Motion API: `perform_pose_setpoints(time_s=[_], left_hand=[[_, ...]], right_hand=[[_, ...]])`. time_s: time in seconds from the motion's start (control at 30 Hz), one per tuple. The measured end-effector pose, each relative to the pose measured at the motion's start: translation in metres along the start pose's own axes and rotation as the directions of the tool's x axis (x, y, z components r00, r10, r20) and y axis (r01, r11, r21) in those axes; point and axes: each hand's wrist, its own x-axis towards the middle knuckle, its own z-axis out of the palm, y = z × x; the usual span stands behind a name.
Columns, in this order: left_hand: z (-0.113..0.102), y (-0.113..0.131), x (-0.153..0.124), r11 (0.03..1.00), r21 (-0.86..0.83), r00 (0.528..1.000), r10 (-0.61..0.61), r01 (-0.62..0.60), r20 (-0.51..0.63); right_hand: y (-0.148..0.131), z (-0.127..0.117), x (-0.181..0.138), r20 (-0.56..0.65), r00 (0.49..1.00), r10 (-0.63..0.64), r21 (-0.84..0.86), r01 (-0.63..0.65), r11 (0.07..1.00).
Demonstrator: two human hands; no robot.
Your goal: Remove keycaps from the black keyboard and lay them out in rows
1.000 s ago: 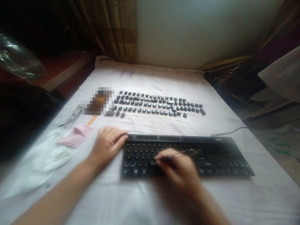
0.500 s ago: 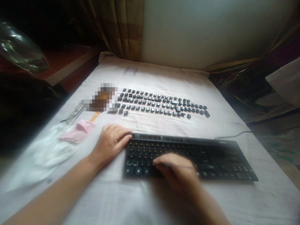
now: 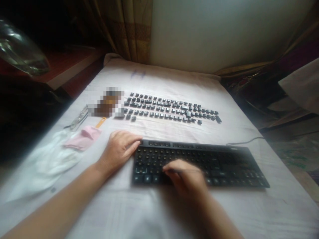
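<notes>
Open sheet (image 3: pixel 179 132) separates keyboard (image 3: pixel 209 159) from keycaps (image 3: pixel 162 109), cable (image 3: pixel 243 143) rightward

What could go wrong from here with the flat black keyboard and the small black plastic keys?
The small black plastic keys lie loose in rows on the whitish cloth; if the cloth were pulled, they might lose their order. The slim dark tool in the right hand could slip and scratch the flat black keyboard. The thin dark cable reaches the cloth's edge, so a snag might tug the keyboard.
</notes>
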Motion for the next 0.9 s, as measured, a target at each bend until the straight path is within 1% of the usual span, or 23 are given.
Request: perform_pose_setpoints(time_s=[0.2,0.27,0.33,0.4,0.43,0.5,0.57,0.63,0.7,0.8,0.9], left_hand=[[0.0,0.0,0.0,1.0,-0.004,1.0,-0.024,0.024,0.015],[0.0,0.0,0.0,1.0,-0.004,0.999,-0.028,0.028,0.02],[0.0,0.0,0.0,1.0,-0.003,1.0,-0.021,0.021,0.022],[0.0,0.0,0.0,1.0,-0.001,1.0,-0.012,0.012,0.016],[0.0,0.0,0.0,1.0,0.001,1.0,-0.009,0.009,0.012],[-0.001,0.001,0.0,1.0,0.012,1.0,-0.006,0.006,0.002],[-0.003,0.005,0.0,1.0,0.028,0.999,0.005,-0.004,-0.033],[-0.005,0.014,-0.001,0.999,0.026,0.995,0.036,-0.033,-0.091],[-0.006,0.026,-0.003,0.996,-0.019,0.99,0.086,-0.089,-0.113],[-0.004,0.048,-0.008,0.971,-0.164,0.984,0.177,-0.176,-0.009],[0.001,0.064,-0.012,0.954,-0.243,0.981,0.19,-0.177,0.031]], right_hand=[[-0.001,-0.001,0.001,-0.033,0.999,0.014,0.062,-0.012,0.998],[-0.002,0.0,-0.002,-0.066,0.997,0.052,0.131,-0.043,0.99],[-0.003,0.001,-0.005,-0.148,0.977,0.156,0.256,-0.114,0.96],[-0.004,0.002,-0.005,-0.226,0.928,0.298,0.388,-0.195,0.901],[-0.006,0.003,-0.005,-0.243,0.904,0.352,0.438,-0.222,0.871],[-0.008,0.003,-0.003,-0.227,0.884,0.408,0.489,-0.258,0.833],[-0.011,0.003,-0.001,-0.198,0.89,0.41,0.482,-0.276,0.832],[-0.012,0.003,0.001,-0.203,0.897,0.393,0.437,-0.276,0.856],[-0.011,0.003,0.0,-0.218,0.909,0.354,0.379,-0.255,0.89],[-0.01,0.004,-0.001,-0.26,0.926,0.275,0.31,-0.189,0.932],[-0.012,0.004,0.001,-0.294,0.938,0.186,0.265,-0.107,0.958]])
